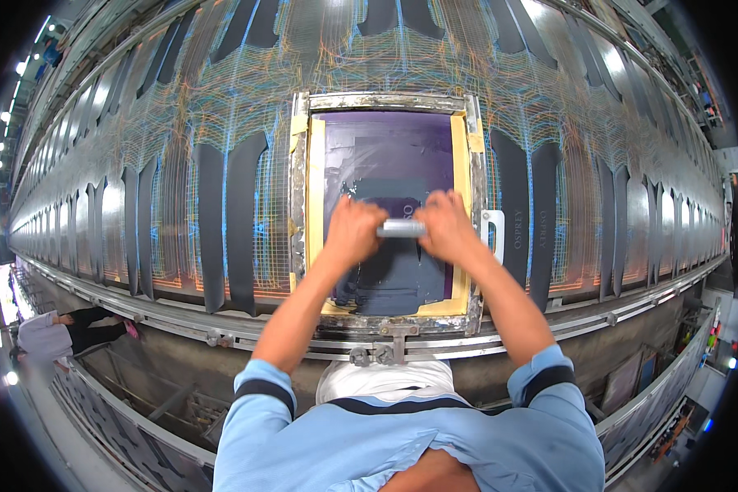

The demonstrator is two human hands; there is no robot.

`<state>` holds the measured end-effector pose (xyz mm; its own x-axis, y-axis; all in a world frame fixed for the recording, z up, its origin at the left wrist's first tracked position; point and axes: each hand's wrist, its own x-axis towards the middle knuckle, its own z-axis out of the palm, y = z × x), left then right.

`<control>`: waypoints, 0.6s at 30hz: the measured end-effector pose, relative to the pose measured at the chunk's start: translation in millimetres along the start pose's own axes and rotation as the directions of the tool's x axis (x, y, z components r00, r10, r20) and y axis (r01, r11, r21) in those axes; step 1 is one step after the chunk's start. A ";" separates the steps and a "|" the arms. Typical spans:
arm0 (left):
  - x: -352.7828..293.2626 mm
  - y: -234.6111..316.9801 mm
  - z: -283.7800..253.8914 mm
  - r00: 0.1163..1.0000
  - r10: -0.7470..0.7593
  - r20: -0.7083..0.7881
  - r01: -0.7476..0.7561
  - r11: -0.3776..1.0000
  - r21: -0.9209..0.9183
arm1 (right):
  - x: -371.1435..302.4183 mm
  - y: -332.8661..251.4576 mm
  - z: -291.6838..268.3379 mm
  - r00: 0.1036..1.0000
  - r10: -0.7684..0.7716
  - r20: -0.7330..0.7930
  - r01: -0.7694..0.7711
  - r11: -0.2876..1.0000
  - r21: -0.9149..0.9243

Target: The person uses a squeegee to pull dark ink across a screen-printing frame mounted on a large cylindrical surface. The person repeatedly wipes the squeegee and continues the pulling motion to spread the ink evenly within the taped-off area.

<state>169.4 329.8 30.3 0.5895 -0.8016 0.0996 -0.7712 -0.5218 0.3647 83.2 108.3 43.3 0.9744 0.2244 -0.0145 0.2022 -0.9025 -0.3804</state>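
Observation:
Both my hands grip a grey-white squeegee [402,228], held crosswise over a screen-printing frame. My left hand [357,230] is closed round its left end and my right hand [447,225] round its right end. The squeegee is slightly blurred; its lower edge is hidden. Under it lies the purple mesh [402,135], with dark ink smeared on its middle and near part. Yellowish tape lines the inside of the worn metal screen frame [385,102]. A white handle [493,235] sticks out on the frame's right side.
The frame rests on a long printing table [164,221] marked with coloured grid lines. Dark cut panels [210,225] lie in pairs along it; the right pair [513,205] bears pale lettering. A metal rail [262,332] runs along the near edge. Another person [45,338] is at far left.

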 end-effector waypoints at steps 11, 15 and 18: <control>-1.5 -7.8 21.2 0.994 -0.044 -0.100 0.035 0.995 -0.096 | 10.4 5.6 23.0 0.998 0.048 -0.032 -0.047 0.998 0.050; -92.7 46.6 24.4 0.998 -0.061 -0.025 0.058 0.995 -0.084 | -68.5 -44.6 33.7 0.996 0.034 0.085 -0.050 0.979 0.198; -106.2 64.9 18.4 0.994 -0.100 -0.051 0.095 0.991 -0.094 | -76.5 -32.4 8.3 0.980 0.165 0.109 -0.196 0.882 0.429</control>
<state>52.3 375.7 26.4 0.6753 -0.7293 0.1100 -0.6858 -0.5660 0.4576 1.2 123.3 49.1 0.9778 0.1110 -0.1777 -0.0551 -0.6821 -0.7292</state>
